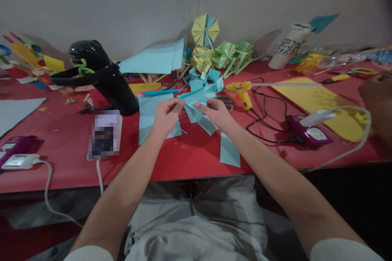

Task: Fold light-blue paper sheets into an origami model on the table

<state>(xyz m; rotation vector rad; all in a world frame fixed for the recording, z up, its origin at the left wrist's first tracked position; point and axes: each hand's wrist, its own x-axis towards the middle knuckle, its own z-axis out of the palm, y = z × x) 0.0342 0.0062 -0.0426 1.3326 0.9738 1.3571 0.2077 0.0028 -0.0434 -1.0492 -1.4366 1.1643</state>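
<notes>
Between my two hands is a light blue sheet of paper, creased and partly folded. My left hand pinches its left edge between thumb and fingers. On the opposite side, my right hand grips the paper with the thumb on top; its other fingers are partly hidden behind. Flat blue paper lies under and beside my left hand. A smaller blue piece rests on the red table below my right wrist. Folded blue paper pieces are piled just beyond my hands.
A yellow glue gun with a black cord lies to the right, near a purple power strip. A black tumbler leans at the left, behind a phone. Yellow and green paper ornaments stand by the wall. Another person's hand shows at far right.
</notes>
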